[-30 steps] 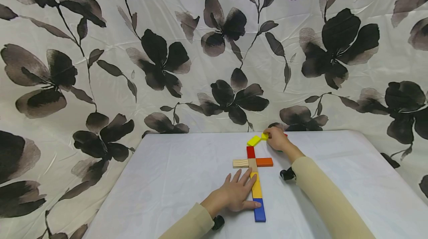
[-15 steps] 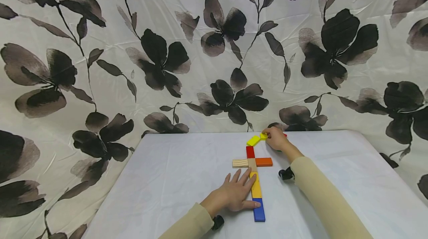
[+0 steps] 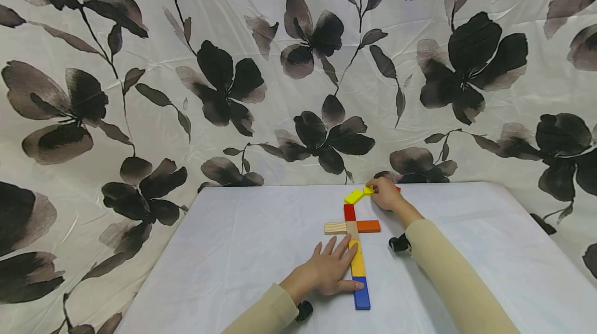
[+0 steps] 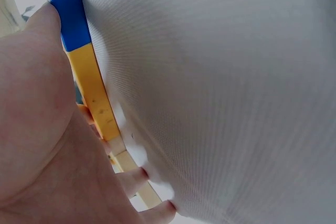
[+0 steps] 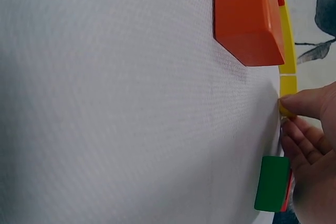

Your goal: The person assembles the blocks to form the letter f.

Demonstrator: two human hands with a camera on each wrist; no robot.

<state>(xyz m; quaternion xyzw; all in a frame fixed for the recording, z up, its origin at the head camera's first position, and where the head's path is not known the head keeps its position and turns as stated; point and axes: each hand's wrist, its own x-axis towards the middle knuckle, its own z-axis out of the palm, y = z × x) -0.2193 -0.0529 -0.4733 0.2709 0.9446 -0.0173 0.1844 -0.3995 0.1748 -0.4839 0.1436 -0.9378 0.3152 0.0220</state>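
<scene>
My right hand (image 3: 386, 194) pinches a small yellow block (image 3: 368, 190) between thumb and fingers near the table's far edge. Another yellow block (image 3: 354, 196) lies slanted just left of it, its near end by a red block (image 3: 349, 212). Below the red one, a plain wooden block (image 3: 352, 229) has a second wooden block (image 3: 335, 228) on its left and an orange block (image 3: 369, 226) on its right. My left hand (image 3: 323, 270) lies with fingers spread, its fingertips along a golden-yellow block (image 3: 357, 264) and its thumb on a blue block (image 3: 362, 298).
Beside the right hand's fingers stands a green block (image 5: 273, 183), with a red piece (image 5: 287, 195) behind it; the hand mostly hides both in the head view. A white cloth (image 3: 224, 251) covers the table. Flowered fabric (image 3: 261, 90) hangs behind it.
</scene>
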